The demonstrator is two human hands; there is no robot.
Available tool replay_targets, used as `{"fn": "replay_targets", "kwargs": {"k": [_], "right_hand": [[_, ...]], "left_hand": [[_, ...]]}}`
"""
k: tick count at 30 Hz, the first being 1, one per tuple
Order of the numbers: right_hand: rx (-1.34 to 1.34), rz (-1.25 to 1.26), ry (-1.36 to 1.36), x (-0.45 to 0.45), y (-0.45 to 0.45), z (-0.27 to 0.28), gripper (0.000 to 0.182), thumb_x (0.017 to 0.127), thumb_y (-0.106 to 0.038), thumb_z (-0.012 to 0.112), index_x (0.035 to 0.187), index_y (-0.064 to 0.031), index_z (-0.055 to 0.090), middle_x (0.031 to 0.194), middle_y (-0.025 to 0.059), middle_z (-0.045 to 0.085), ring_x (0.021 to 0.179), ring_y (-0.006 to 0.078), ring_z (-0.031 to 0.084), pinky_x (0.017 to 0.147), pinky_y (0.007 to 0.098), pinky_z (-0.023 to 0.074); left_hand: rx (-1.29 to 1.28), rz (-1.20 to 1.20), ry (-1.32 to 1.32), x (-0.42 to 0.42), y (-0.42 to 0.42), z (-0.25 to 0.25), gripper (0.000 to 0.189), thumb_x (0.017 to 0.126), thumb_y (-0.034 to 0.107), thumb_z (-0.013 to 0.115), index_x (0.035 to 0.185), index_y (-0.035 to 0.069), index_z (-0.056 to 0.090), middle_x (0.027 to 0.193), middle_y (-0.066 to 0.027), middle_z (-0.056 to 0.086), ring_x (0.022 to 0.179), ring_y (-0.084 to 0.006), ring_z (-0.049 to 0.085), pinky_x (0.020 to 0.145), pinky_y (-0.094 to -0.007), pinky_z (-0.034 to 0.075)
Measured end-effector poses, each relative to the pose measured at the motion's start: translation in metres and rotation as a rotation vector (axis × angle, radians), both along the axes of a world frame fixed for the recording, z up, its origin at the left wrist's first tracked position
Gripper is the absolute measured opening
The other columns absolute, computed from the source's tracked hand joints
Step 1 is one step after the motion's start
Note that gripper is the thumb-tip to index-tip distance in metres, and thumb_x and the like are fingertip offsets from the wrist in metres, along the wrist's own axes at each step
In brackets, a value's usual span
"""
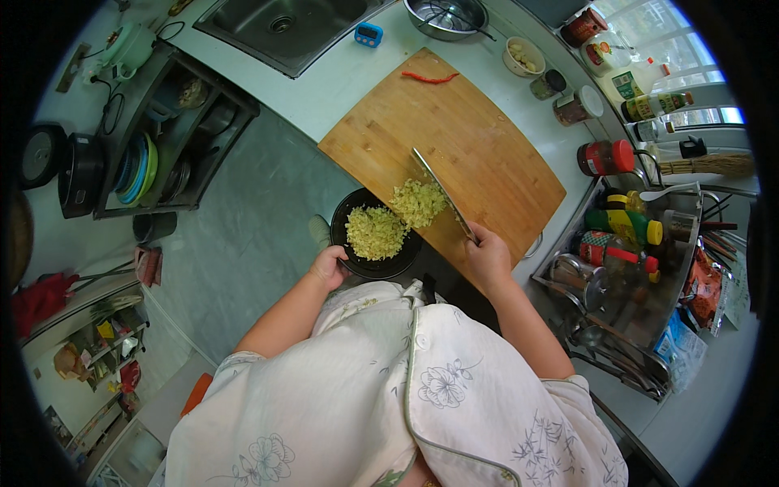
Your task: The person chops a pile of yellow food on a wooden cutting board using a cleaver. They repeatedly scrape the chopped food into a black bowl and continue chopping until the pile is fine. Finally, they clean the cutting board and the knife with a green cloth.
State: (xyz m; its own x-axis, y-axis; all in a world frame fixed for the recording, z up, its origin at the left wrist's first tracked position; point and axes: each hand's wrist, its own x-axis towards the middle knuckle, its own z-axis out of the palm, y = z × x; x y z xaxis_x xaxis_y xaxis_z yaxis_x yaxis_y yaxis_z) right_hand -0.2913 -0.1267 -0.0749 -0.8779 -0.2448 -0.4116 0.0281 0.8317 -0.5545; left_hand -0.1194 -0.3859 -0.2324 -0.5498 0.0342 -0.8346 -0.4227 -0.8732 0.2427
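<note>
My left hand grips the rim of a dark round bowl, held below the near edge of a wooden cutting board. Finely chopped pale green vegetable lies in the bowl. A second heap of the chopped vegetable is on the board at that edge, beside the bowl. My right hand holds a kitchen knife by its handle, with the blade standing on edge along the right side of the heap. A red chili pepper rests at the board's far end.
Beyond the board are a sink, a blue digital timer, a metal bowl and a bowl of garlic. Jars line the right side, near a metal rack of bottles. A shelf with plates stands left.
</note>
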Motion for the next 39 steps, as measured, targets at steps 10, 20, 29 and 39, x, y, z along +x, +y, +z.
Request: {"fn": "replay_targets", "kwargs": {"k": [10, 20, 29, 39], "right_hand": [[0.023, 0.229, 0.02, 0.046, -0.025, 0.002, 0.032, 0.079, -0.016, 0.058, 0.11, -0.0161, 0.065, 0.089, 0.0189, 0.064, 0.084, 0.0352, 0.061, 0.073, 0.043, 0.049], [-0.041, 0.114, 0.05, 0.017, -0.026, 0.008, 0.027, 0.081, -0.014, 0.056, 0.106, -0.0106, 0.066, 0.083, 0.0151, 0.066, 0.07, 0.0298, 0.063, 0.063, 0.0358, 0.0481], [-0.679, -0.576, -0.454, -0.04, 0.023, 0.019, 0.004, 0.082, -0.009, 0.055, 0.085, -0.0073, 0.053, 0.065, 0.0032, 0.049, 0.052, 0.0129, 0.045, 0.048, 0.0271, 0.0372], [-0.874, -0.781, -0.429, -0.05, 0.046, 0.019, 0.007, 0.082, -0.011, 0.052, 0.088, -0.0097, 0.048, 0.064, 0.0027, 0.049, 0.052, 0.0124, 0.045, 0.047, 0.0273, 0.0375]], "left_hand": [[-0.001, 0.018, -0.002, 0.002, 0.002, 0.0, 0.052, 0.058, 0.006, 0.05, 0.109, -0.002, 0.056, 0.108, -0.013, 0.061, 0.1, -0.031, 0.056, 0.089, -0.0404, 0.046], [0.015, 0.039, 0.021, 0.002, 0.001, 0.005, 0.051, 0.059, 0.007, 0.051, 0.109, -0.002, 0.055, 0.106, -0.0137, 0.061, 0.101, -0.0325, 0.055, 0.09, -0.0426, 0.045], [-0.066, 0.146, -0.135, 0.037, -0.046, -0.008, 0.06, 0.058, 0.008, 0.05, 0.118, -0.002, 0.05, 0.118, -0.0158, 0.055, 0.11, -0.0348, 0.051, 0.096, -0.0488, 0.041], [-0.169, 0.361, 0.231, 0.058, -0.167, 0.111, 0.079, 0.048, 0.016, 0.052, 0.126, 0.004, 0.048, 0.127, -0.0156, 0.053, 0.118, -0.0375, 0.047, 0.104, -0.0505, 0.036]]}}
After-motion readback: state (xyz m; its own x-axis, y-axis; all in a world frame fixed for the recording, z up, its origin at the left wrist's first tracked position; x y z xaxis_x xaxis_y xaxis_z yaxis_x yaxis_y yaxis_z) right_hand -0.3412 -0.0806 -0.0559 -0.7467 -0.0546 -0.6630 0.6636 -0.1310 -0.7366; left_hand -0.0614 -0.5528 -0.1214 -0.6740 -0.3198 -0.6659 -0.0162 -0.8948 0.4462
